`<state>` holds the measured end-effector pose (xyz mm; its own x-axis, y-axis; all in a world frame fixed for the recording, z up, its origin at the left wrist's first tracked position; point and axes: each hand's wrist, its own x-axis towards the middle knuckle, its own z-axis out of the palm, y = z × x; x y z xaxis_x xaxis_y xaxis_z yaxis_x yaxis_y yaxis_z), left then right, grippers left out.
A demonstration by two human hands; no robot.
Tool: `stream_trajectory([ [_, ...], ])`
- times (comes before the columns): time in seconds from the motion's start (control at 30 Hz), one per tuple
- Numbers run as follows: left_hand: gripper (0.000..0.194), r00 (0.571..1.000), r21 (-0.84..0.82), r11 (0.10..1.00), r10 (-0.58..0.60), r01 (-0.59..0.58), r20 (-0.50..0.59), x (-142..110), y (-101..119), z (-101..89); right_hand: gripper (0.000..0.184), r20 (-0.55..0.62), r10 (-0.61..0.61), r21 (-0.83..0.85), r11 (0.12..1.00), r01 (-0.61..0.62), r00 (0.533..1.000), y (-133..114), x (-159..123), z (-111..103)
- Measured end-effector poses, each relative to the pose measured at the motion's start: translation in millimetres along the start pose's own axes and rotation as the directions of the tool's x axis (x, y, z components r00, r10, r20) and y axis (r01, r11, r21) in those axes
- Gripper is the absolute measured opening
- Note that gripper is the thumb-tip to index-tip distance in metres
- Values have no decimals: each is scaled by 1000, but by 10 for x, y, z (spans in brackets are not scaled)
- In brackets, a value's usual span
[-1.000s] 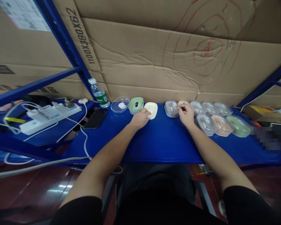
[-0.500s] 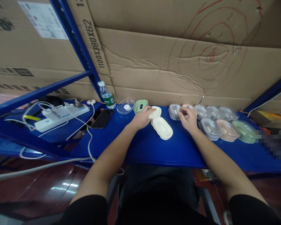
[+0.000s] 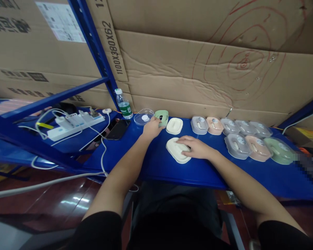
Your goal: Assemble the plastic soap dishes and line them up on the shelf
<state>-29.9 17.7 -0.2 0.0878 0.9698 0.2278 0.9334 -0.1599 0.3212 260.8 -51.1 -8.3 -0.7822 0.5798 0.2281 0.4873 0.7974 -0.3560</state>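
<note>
My left hand (image 3: pixel 152 128) is at the near left side of a green plastic box part (image 3: pixel 164 116) with a dark slot, its fingers curled against it. My right hand (image 3: pixel 197 147) grips the right side of a cream oval shell (image 3: pixel 177 153) lying nearest me, with fingers over its top. Between the hands, farther back, lies a second cream piece (image 3: pixel 175 125) with a rounded raised middle, touched by neither hand. A clear oval lid (image 3: pixel 139 117) with a white round disc (image 3: pixel 145 118) sits left of the green part.
Several lidded boxes stand in rows at the right: grey (image 3: pixel 237 146), pink (image 3: pixel 258 148) and green (image 3: pixel 280 150). A water bottle (image 3: pixel 125 108), a phone (image 3: pixel 118 129) and a power strip (image 3: pixel 75 125) with cables are on the left. Cardboard (image 3: pixel 167 66) walls the back of the blue table (image 3: pixel 156 166).
My left hand has left the cream piece and moved to the green part. My right hand has come from the grey box onto the nearer cream shell. The two cream pieces now lie apart.
</note>
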Motion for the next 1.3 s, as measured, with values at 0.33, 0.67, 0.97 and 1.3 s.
stream_trajectory([
  [0.33,34,977,-132,991,-51,24,-207,11,34,-100,35,-98,136,-119,982,-147,986,190,-41,-70],
  [0.67,49,984,-557,811,151,-178,-94,-165,319,-164,96,-484,408,132,909,-396,774,256,-74,-151],
  [0.97,79,922,-632,775,249,-5,297,-286,427,-266,59,-431,520,433,836,-337,737,239,-71,-225],
  [1.3,51,633,-436,900,330,14,700,-360,453,-248,68,55,565,15,824,-567,823,191,-104,-315],
])
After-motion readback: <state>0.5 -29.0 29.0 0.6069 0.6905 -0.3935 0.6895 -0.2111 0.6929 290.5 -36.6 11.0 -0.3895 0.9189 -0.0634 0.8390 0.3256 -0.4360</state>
